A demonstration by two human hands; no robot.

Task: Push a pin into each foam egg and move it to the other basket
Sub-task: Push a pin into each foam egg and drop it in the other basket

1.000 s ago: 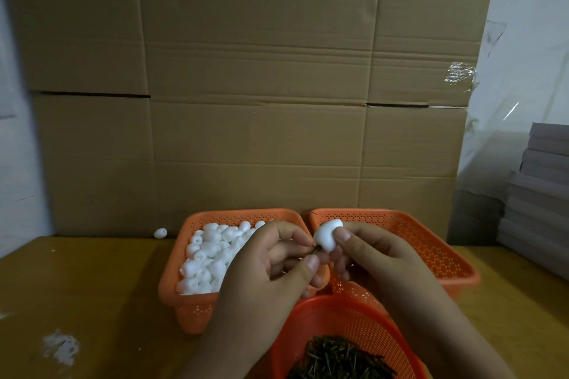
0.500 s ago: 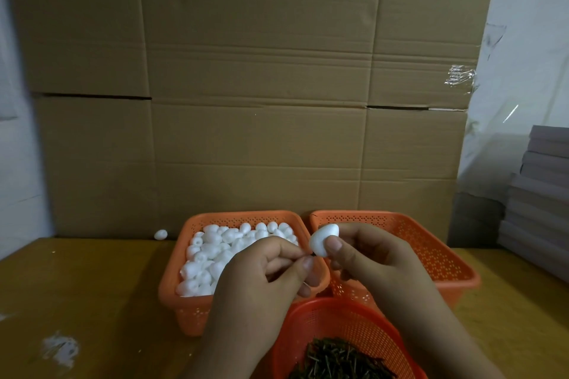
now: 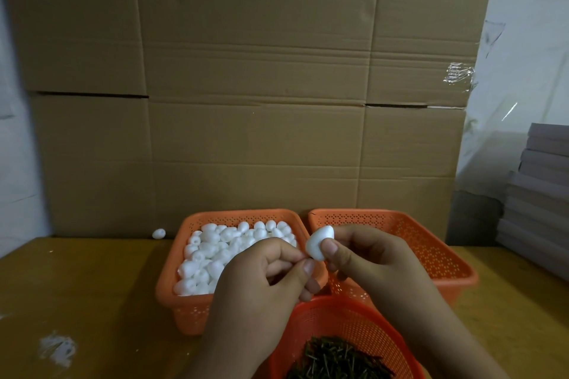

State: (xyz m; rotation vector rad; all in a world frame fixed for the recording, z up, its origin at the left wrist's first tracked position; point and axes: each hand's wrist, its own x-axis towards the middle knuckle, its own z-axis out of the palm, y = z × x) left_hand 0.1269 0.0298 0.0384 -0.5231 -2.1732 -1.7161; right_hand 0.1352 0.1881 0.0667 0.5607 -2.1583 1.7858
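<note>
The right hand (image 3: 366,258) pinches a white foam egg (image 3: 320,242) between thumb and curled fingers, holding it up over the gap between the two rear baskets. The left hand (image 3: 268,274) has its thumb and forefinger pressed together right at the egg's lower left end; a pin there is too small to make out, so whether it pinches one cannot be told, though the fingers are plainly curled. Behind the left hand sits an orange basket (image 3: 175,283) heaped with loose eggs (image 3: 221,240); touching its right side is a second orange basket (image 3: 443,258), whose floor is mostly hidden by the right hand. Nearest the person, a round orange basket (image 3: 354,317) holds a pile of dark pins (image 3: 338,360). All stand on a yellowish wooden table (image 3: 92,286) with a white smear (image 3: 58,348) near its left front. One stray egg (image 3: 159,233) lies at the table's back edge, against a wall of cardboard boxes (image 3: 255,86). A stack of grey boards (image 3: 542,194) rises at the right.
</note>
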